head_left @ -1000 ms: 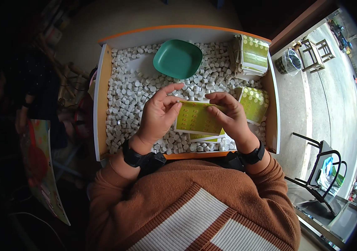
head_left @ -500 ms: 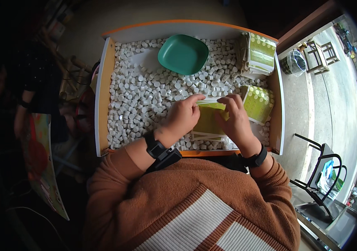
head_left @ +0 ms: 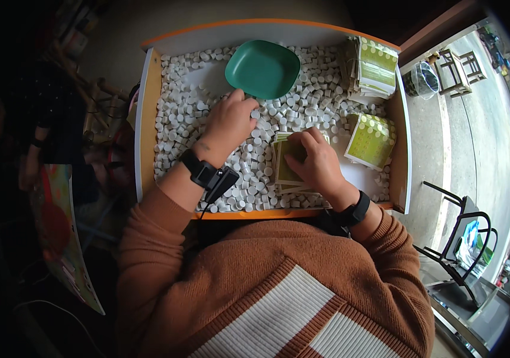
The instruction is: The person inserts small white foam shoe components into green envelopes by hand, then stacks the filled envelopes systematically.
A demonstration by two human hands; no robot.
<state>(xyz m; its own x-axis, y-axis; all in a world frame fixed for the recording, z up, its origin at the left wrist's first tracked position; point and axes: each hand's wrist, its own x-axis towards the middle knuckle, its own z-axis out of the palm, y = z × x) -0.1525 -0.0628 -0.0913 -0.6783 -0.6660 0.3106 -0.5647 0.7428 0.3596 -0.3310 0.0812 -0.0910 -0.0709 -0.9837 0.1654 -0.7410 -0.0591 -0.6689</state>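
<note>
The far dish [head_left: 262, 70] looks like smooth, faintly shiny plastic, the small pieces [head_left: 177, 125] like smooth plastic, the far-right cards [head_left: 378, 64] like glossy paper, the tray [head_left: 148, 119] partly wooden, the near sweater [head_left: 237, 256] matt knitted cloth

Left hand [head_left: 229, 125] was at the white cylinders [head_left: 186, 134], near green dish [head_left: 264, 70]; right hand [head_left: 317, 160] was on a green card stack [head_left: 284, 168].

Left hand [head_left: 229, 126]: reached forward, palm down, fingers bent
Right hand [head_left: 316, 160]: closer in, fingers curled downward
Wrists [head_left: 347, 199]: well apart
</note>
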